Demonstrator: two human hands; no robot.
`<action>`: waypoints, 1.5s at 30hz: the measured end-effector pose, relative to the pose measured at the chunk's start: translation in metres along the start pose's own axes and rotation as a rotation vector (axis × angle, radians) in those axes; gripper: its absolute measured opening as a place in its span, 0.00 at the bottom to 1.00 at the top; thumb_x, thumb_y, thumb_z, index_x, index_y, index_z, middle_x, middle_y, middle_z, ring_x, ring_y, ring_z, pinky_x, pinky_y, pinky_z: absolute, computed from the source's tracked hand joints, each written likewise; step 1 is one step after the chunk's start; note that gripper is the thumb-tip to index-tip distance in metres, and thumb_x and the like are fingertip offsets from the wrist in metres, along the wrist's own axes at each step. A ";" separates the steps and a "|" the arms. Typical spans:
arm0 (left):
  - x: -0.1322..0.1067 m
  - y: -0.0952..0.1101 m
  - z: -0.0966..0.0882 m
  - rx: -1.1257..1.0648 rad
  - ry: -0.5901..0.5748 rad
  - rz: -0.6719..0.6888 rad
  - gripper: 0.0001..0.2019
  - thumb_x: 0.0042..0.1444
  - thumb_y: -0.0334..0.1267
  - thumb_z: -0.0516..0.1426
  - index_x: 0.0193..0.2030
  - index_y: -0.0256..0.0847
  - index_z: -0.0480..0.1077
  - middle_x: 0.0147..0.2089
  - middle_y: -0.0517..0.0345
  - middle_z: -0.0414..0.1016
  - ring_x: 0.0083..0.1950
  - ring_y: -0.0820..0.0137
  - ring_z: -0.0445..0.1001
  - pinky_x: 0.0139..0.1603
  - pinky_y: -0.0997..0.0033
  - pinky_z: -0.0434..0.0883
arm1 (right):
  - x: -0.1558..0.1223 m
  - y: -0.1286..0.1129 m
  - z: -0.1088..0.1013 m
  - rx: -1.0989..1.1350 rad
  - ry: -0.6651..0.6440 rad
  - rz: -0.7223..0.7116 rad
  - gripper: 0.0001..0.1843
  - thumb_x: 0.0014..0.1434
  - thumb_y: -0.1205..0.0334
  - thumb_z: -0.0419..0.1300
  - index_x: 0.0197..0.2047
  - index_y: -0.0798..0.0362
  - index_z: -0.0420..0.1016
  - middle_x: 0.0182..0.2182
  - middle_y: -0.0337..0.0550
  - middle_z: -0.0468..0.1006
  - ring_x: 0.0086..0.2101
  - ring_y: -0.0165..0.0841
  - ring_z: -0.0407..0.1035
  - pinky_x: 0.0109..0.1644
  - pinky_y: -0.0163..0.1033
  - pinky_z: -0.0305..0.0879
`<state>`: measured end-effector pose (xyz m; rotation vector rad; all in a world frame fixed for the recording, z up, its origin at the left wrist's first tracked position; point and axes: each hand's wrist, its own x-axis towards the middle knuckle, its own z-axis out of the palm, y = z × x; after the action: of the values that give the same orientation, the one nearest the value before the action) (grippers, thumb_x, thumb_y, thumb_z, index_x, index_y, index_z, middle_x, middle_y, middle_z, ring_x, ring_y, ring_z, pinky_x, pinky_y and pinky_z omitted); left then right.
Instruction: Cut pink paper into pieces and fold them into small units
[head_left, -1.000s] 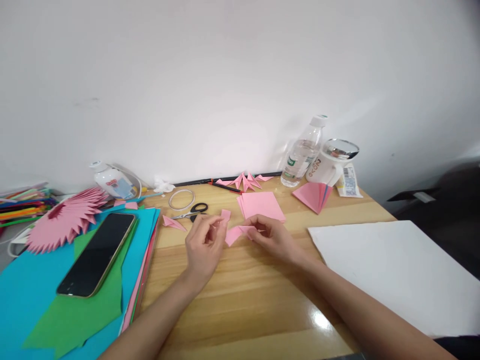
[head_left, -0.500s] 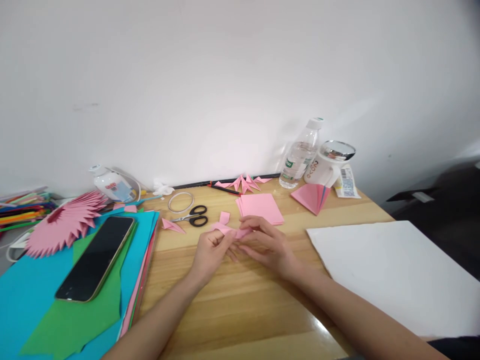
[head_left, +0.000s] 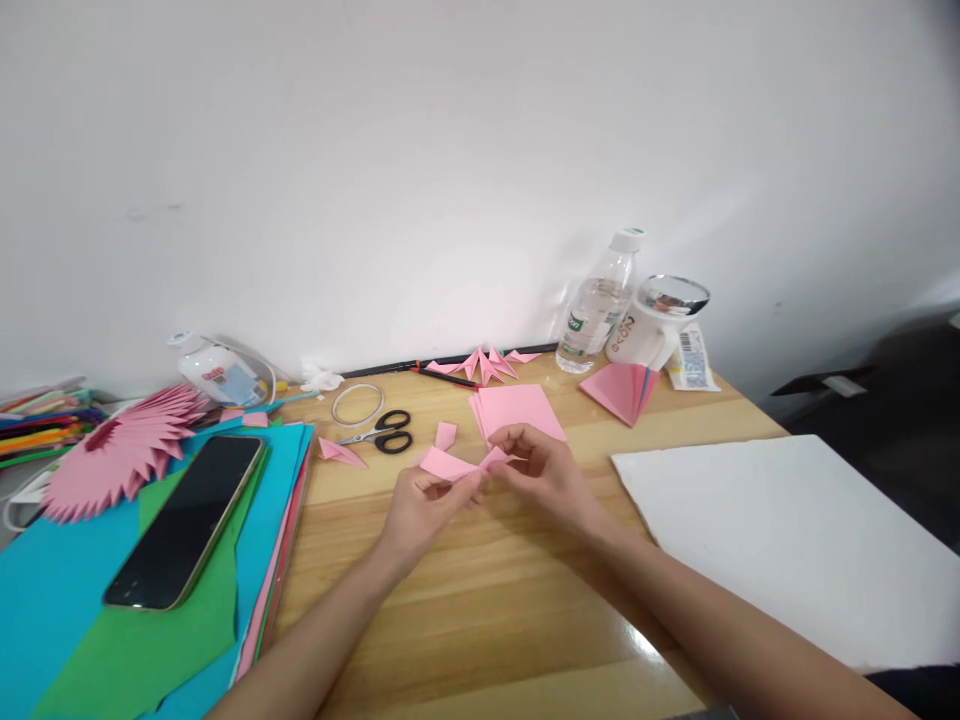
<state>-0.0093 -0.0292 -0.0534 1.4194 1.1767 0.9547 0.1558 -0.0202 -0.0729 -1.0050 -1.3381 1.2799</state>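
Between both hands is a piece of folded pink paper (head_left: 448, 465), raised a little over the wooden table. My left hand (head_left: 422, 512) is closed on its left part, thumb on the near edge. My right hand (head_left: 546, 480) pinches its right end with thumb and fingers. Just beyond lie a stack of square pink paper sheets (head_left: 521, 408) and a small pink paper piece (head_left: 445, 435). Black-handled scissors (head_left: 388, 434) rest to the left, beside a small folded pink piece (head_left: 341, 453).
A phone (head_left: 187, 520) lies on green and blue paper at left, near a pleated pink paper fan (head_left: 124, 450). At the back right stand a water bottle (head_left: 596, 305) and a white mug (head_left: 646, 325). A white board (head_left: 795, 545) covers the right side.
The pink paper now shows more of its left flap above my left fingers. My right fingers have drawn together on its right end. The view has shifted slightly.
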 end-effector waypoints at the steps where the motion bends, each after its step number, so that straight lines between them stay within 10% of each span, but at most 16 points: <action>1: 0.000 0.001 0.000 0.027 -0.010 0.020 0.14 0.48 0.46 0.60 0.19 0.38 0.75 0.22 0.55 0.77 0.26 0.68 0.74 0.31 0.70 0.73 | 0.001 -0.001 0.000 0.059 -0.009 0.024 0.15 0.49 0.55 0.64 0.38 0.52 0.67 0.30 0.38 0.69 0.31 0.29 0.67 0.36 0.36 0.66; 11: -0.003 -0.003 0.004 -0.040 -0.051 0.006 0.18 0.50 0.46 0.59 0.16 0.37 0.69 0.16 0.59 0.69 0.18 0.75 0.66 0.22 0.75 0.66 | 0.002 -0.003 0.004 0.378 -0.065 0.248 0.17 0.44 0.53 0.68 0.24 0.55 0.67 0.24 0.37 0.72 0.27 0.27 0.67 0.36 0.37 0.63; 18: 0.006 -0.008 -0.002 -0.416 0.029 0.003 0.26 0.46 0.45 0.63 0.52 0.40 0.70 0.39 0.54 0.74 0.31 0.72 0.72 0.31 0.71 0.71 | 0.006 -0.011 -0.010 0.360 -0.006 0.138 0.12 0.51 0.54 0.64 0.28 0.53 0.70 0.26 0.35 0.66 0.29 0.26 0.64 0.39 0.36 0.64; 31: -0.002 -0.006 0.004 -0.068 0.201 0.154 0.05 0.46 0.33 0.61 0.32 0.38 0.78 0.27 0.59 0.74 0.23 0.77 0.69 0.25 0.79 0.68 | -0.002 -0.006 0.001 0.050 -0.153 0.138 0.15 0.50 0.52 0.63 0.32 0.56 0.73 0.26 0.39 0.74 0.28 0.28 0.67 0.32 0.34 0.61; 40: -0.008 -0.011 0.005 0.255 0.263 0.531 0.07 0.50 0.30 0.59 0.33 0.42 0.78 0.31 0.56 0.73 0.32 0.73 0.72 0.32 0.76 0.69 | -0.004 -0.002 0.006 0.055 -0.051 0.190 0.12 0.47 0.56 0.63 0.28 0.57 0.71 0.22 0.36 0.72 0.23 0.24 0.62 0.28 0.32 0.57; 45: -0.007 -0.011 0.008 0.152 0.286 0.319 0.03 0.48 0.32 0.61 0.29 0.39 0.77 0.28 0.58 0.72 0.28 0.74 0.69 0.28 0.77 0.67 | -0.006 -0.001 0.008 0.060 -0.052 0.168 0.11 0.47 0.57 0.63 0.28 0.57 0.71 0.23 0.38 0.73 0.23 0.25 0.64 0.28 0.33 0.58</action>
<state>-0.0050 -0.0378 -0.0650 1.6647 1.2740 1.3498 0.1488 -0.0272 -0.0725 -1.0660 -1.2680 1.4725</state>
